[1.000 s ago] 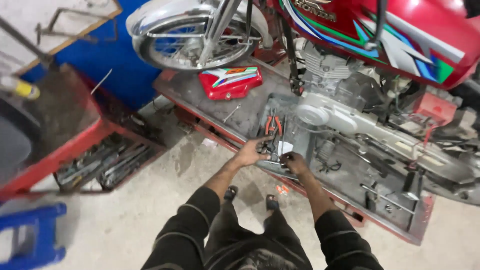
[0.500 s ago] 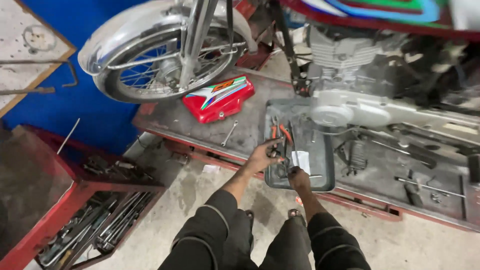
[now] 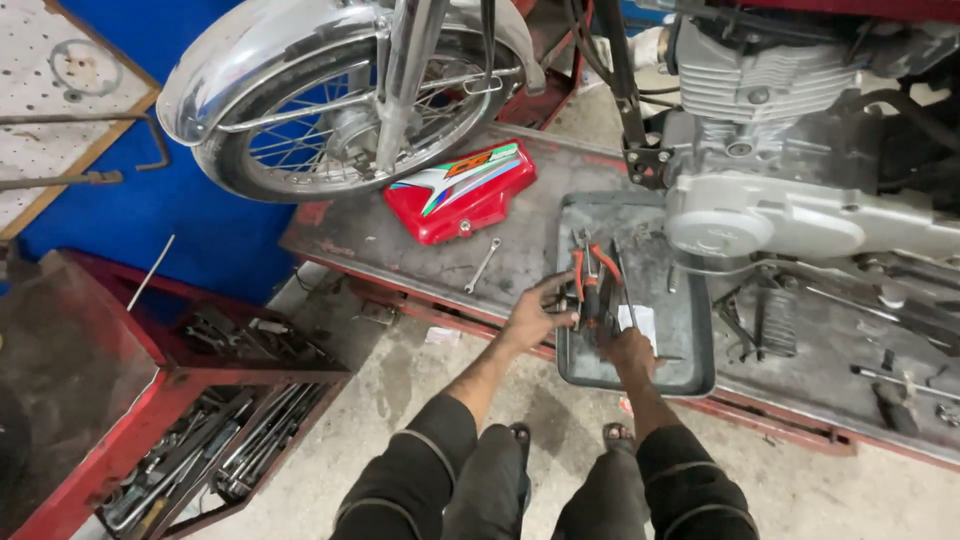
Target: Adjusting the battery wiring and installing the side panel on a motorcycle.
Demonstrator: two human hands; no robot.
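On the low metal bench [image 3: 400, 235] sits a motorcycle: chrome-fendered front wheel [image 3: 330, 110] at upper left, grey engine [image 3: 770, 150] at upper right, both crowding the work spot from above. Red side cover [image 3: 460, 190] with coloured stripes lies under the wheel, a small wrench [image 3: 483, 265] just beside it. More tools lie scattered on the bench to the right. Red tool cart [image 3: 180, 420] with open drawers full of tools stands lower left, against a blue wall. Grey metal tray [image 3: 680, 340] rests at the bench's front edge, below the engine. Pliers [image 3: 592, 275] with red-orange handles lie in the tray near its left side, handles spread, dark and greasy. A small white piece sits just right of them. Left hand [image 3: 538, 315] has fingers curled at the tray's left rim, fingertips touching the pliers' handle. Right hand [image 3: 628, 350] is inside the tray, fingers bent down; what it grips, cannot tell. Dark-sleeved knees show at bottom.
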